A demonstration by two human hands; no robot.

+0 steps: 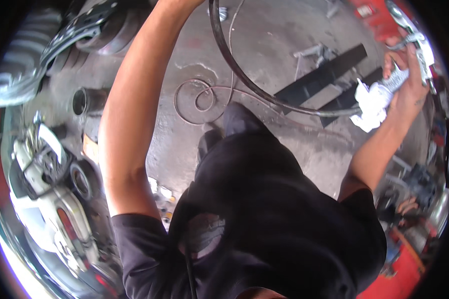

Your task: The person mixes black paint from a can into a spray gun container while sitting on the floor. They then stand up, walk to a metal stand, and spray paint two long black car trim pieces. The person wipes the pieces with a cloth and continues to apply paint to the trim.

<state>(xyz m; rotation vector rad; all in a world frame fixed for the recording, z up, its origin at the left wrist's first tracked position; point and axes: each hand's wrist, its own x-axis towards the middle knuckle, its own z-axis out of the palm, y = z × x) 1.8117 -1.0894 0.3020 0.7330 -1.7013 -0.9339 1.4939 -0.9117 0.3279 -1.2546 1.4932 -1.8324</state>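
A long black strip, perhaps a rubber hose or trim [234, 70], bows down from the top edge and across to the right. Its right end runs up to a crumpled white cloth or paper [371, 102]. My right hand [409, 82] is closed on this white wad at the far right, fingers bent over it. Whether the strip itself is inside the grip is hidden. My left forearm [134, 94] reaches up and leaves the picture at the top, close to where the strip does; the left hand lies beyond the edge.
A thin hose [204, 85] lies coiled on the grey floor. Dark flat bars [329, 70] rest beyond it. Car body parts [67, 219], tyres [112, 37] and a pipe piece [87, 101] crowd the left. A red surface with shiny metal parts [379, 20] stands at upper right.
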